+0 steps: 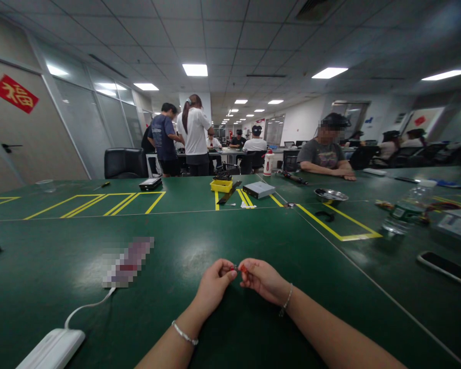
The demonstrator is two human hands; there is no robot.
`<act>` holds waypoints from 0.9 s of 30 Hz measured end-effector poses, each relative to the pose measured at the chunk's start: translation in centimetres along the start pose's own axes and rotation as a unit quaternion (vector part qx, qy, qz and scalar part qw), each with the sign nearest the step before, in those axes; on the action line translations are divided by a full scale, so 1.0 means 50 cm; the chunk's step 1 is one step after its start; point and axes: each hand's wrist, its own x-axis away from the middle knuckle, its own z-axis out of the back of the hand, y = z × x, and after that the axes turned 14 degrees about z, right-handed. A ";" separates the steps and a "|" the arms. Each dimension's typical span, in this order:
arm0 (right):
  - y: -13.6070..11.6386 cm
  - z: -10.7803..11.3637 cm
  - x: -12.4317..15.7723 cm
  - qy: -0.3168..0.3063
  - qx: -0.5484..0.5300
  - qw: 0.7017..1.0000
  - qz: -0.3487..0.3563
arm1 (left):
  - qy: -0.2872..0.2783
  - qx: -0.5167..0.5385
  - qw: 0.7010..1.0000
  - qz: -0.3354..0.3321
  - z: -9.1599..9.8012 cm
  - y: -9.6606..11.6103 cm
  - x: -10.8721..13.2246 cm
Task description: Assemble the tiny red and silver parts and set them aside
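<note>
Left hand (214, 287) and right hand (266, 280): fingertip grips clamped on small red-and-dark object (236, 267), mostly hidden, above glossy dark-green table (276, 233).

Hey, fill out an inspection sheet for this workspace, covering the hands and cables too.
Surface: green table, marked with yellow tape.
Things in hand: small reddish item, too tiny to identify.
Clutter: yellow tray, grey box, metal bowl, clear bottle.
Hands: left hand and right hand close together, both pinching at the small reddish item.
Cables: white cable from white block to pixelated object.
Surroundings: seated person across the table; other people farther back.
</note>
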 end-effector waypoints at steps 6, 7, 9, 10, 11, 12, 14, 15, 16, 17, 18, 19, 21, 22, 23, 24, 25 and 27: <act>-0.004 0.000 0.003 -0.008 -0.001 1.000 0.001 | 0.012 -0.016 1.000 -0.007 0.001 -0.002 -0.002; -0.004 0.001 0.004 -0.011 -0.002 1.000 0.003 | 0.018 -0.019 1.000 -0.011 0.002 -0.001 -0.002; -0.004 0.003 0.004 -0.015 -0.005 1.000 0.005 | 0.031 -0.022 0.999 -0.014 0.002 0.003 0.000; -0.003 0.003 0.004 -0.016 -0.004 1.000 0.007 | 0.037 -0.022 0.999 -0.014 0.002 0.005 0.000; -0.002 0.004 0.004 -0.017 -0.001 1.000 0.008 | 0.041 -0.021 0.999 -0.014 0.001 0.007 0.001; -0.002 0.004 0.003 -0.017 0.002 1.000 0.007 | 0.044 -0.018 0.999 -0.013 0.001 0.008 0.001; -0.001 0.003 0.003 -0.017 0.010 1.000 0.004 | 0.040 -0.007 0.999 -0.012 0.000 0.009 0.002; -0.001 0.002 0.003 -0.015 0.014 1.000 0.001 | 0.034 0.002 0.999 -0.010 0.000 0.009 0.001; -0.001 0.002 0.003 -0.013 0.019 1.000 -0.002 | 0.026 0.014 1.000 -0.008 0.000 0.007 0.001; -0.002 0.001 0.003 -0.011 0.025 1.000 -0.005 | 0.019 0.025 0.999 -0.006 0.000 0.005 0.000; -0.002 0.000 0.003 -0.009 0.030 0.999 -0.007 | 0.014 0.036 0.999 -0.005 0.001 0.003 -0.001; -0.003 -0.001 0.003 -0.006 0.035 0.999 -0.008 | 0.011 0.041 0.999 -0.006 0.001 0.001 -0.002; -0.004 -0.003 0.003 -0.002 0.039 0.999 -0.007 | 0.009 0.037 0.999 -0.014 0.003 -0.002 -0.002; -0.005 -0.003 0.004 -0.002 0.037 0.999 -0.005 | 0.007 0.031 0.999 -0.019 0.003 -0.002 -0.002; -0.005 -0.004 0.004 -0.005 0.032 0.999 -0.004 | 0.005 0.024 0.999 -0.024 0.004 -0.002 -0.002; -0.006 -0.004 0.004 -0.009 0.027 1.000 -0.003 | 0.002 0.019 0.999 -0.025 0.004 -0.002 -0.001; -0.006 -0.003 0.005 -0.015 0.023 1.000 -0.001 | -0.001 0.018 1.000 -0.025 0.005 -0.001 0.000; -0.007 -0.003 0.005 -0.024 0.020 1.000 0.000 | -0.005 0.019 1.000 -0.021 0.005 0.001 0.001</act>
